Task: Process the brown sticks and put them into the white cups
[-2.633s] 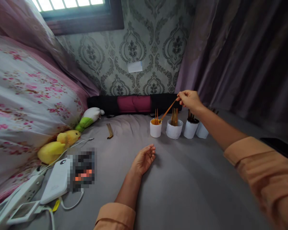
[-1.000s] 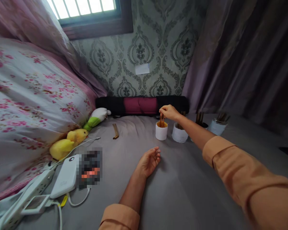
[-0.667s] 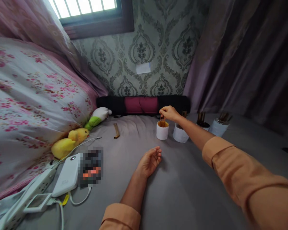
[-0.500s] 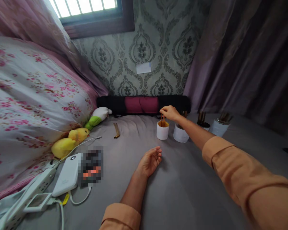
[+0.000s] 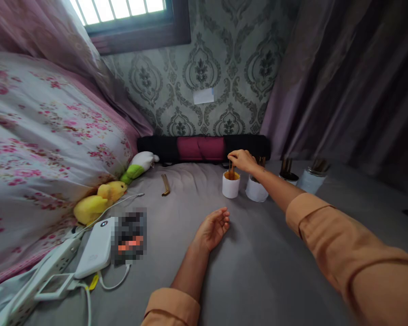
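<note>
Thin brown sticks (image 5: 231, 171) stand in a white cup (image 5: 230, 188) with a yellow inside. Above its rim, my right hand (image 5: 243, 160) pinches the top of one stick between thumb and fingertips. My left hand (image 5: 213, 229) rests on its side on the grey sheet, nearer to me, fingers loosely bent and nothing in it. Partly behind my right forearm is a second white container (image 5: 256, 191) of sticks. Farther right are a dark-mouthed container (image 5: 289, 176) and a pale blue-white jar (image 5: 311, 181), both holding sticks.
A few thin brownish pieces (image 5: 165, 185) lie on the grey sheet (image 5: 183, 203). At left are plush toys (image 5: 91, 208), a white power bank (image 5: 94, 249), cables and a power strip (image 5: 51, 267). A black and maroon roll (image 5: 200, 148) lies along the wall.
My right hand has shifted very slightly to the right over the cup, still pinching a stick. My left hand has stayed in place.
</note>
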`<state>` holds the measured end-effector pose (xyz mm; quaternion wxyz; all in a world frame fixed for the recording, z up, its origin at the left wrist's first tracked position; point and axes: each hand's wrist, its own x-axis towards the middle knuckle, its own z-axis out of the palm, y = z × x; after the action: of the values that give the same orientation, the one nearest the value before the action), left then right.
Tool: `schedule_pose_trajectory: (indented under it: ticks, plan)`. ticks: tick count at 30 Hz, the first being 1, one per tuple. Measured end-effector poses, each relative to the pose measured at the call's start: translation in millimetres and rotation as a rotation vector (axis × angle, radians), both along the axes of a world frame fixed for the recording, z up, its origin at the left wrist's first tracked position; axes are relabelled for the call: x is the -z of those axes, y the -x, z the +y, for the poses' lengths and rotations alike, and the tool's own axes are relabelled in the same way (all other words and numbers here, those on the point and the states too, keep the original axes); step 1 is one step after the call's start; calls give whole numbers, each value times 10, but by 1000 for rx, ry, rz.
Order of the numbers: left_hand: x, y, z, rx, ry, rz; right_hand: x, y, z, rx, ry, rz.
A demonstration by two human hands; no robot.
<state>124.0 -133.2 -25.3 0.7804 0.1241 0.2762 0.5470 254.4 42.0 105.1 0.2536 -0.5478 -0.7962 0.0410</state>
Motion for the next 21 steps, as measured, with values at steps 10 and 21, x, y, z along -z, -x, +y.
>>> schedule_pose_trajectory:
  ticks: [10, 21]
  plan:
    - [7, -9, 10, 0, -1, 15, 25, -44, 24, 37, -13, -42]
    - [16, 3, 7, 6, -6, 8, 16, -59, 16, 37, -15, -49]
